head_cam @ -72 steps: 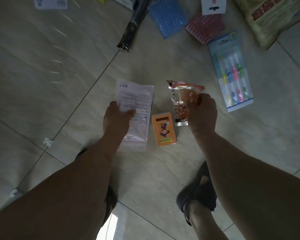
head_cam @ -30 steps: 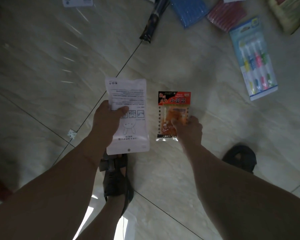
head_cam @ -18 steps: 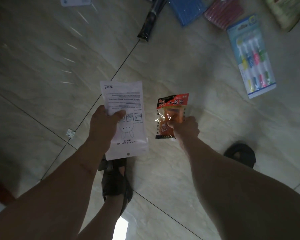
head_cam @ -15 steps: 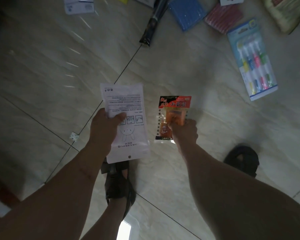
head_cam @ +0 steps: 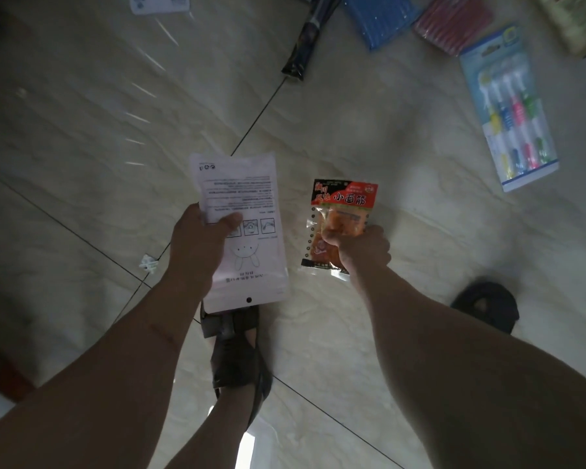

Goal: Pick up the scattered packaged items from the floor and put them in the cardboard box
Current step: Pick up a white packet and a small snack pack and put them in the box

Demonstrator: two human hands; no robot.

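The left hand (head_cam: 197, 243) grips a white flat pouch (head_cam: 242, 231) along its left edge, thumb curled across the printed face and the other fingers hidden behind it. The pouch is held up off the tiled floor (head_cam: 82, 130), its print upside down to the camera and its hang-hole end pointing toward the person.

The right hand (head_cam: 361, 248) is clenched round the lower right part of an orange-and-red snack packet (head_cam: 339, 211), fingers wrapped over the clear section so the red header stands above the fist. The packet sits just beside the pouch, apart from it, both raised above the floor.

2 dark sandals show below: 1 (head_cam: 236, 360) under the pouch, 1 (head_cam: 486, 306) to the right of the right forearm.

More packaged items lie on the floor at the top edge: a toothbrush pack (head_cam: 508, 110) with 4 coloured brushes, a blue pack (head_cam: 383, 16), a red pack (head_cam: 454, 23), a black wrapper (head_cam: 307, 42) and a white card (head_cam: 159, 3). A small white scrap (head_cam: 148, 264) lies near a tile joint, left of the left wrist.
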